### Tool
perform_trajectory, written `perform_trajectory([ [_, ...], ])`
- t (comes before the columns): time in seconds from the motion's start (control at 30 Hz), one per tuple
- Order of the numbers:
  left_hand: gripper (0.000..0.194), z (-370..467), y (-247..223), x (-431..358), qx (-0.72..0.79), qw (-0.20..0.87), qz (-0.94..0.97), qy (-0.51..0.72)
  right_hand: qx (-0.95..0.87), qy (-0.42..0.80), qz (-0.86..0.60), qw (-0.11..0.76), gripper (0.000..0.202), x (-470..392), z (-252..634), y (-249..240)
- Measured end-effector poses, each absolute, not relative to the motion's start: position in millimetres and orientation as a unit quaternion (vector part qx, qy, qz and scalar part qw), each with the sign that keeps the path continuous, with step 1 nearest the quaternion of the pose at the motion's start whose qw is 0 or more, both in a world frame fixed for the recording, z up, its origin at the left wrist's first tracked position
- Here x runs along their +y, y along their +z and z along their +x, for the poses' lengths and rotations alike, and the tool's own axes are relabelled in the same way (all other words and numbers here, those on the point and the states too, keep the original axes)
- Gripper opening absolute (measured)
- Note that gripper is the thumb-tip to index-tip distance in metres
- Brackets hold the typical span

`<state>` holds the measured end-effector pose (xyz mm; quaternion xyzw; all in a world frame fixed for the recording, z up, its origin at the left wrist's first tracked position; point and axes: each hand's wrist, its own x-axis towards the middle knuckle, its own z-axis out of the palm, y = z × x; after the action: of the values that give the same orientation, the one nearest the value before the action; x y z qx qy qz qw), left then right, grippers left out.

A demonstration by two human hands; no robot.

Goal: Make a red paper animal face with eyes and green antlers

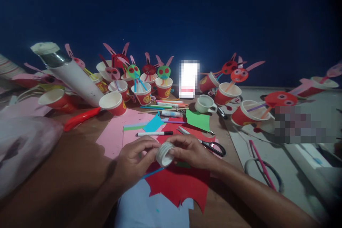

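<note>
A roll of tape is held between both hands above a red paper sheet. My left hand pinches its left side with thumb and fingers. On the roll's right side, my right hand grips the rim, thumb at the opening. Scissors with black handles lie just behind my right hand. A marker rests behind the roll. White paper lies nearest to me, partly under the red sheet.
Red paper cups with paper rabbit faces stand along the back. A white mug, green paper, a glue tube and a lit phone are at the centre back. A plastic bag lies left.
</note>
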<state>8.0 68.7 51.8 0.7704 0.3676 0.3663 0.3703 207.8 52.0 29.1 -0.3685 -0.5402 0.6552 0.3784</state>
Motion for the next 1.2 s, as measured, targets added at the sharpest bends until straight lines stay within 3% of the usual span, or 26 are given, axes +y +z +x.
perform_trajectory([
  [0.2, 0.018, 4.2, 50.6, 70.6, 0.276, 0.184, 0.872, 0.359, -0.518, 0.677, -0.365, 0.374, 0.025, 51.7, 208.5, 25.7],
  [0.5, 0.016, 8.5, 40.3, 64.3, 0.311, 0.117, 0.869, 0.367, -0.483, 0.707, -0.351, 0.379, 0.029, 51.4, 204.0, 24.3],
  [0.93, 0.020, 14.1, 38.5, 55.9, 0.318, 0.192, 0.799, 0.472, -0.425, 0.762, -0.292, 0.390, 0.033, 51.4, 198.4, 12.7],
  [1.2, 0.013, 17.8, 39.8, 58.1, 0.363, 0.288, 0.753, 0.467, -0.474, 0.742, -0.313, 0.357, 0.037, 50.5, 195.3, 13.9],
])
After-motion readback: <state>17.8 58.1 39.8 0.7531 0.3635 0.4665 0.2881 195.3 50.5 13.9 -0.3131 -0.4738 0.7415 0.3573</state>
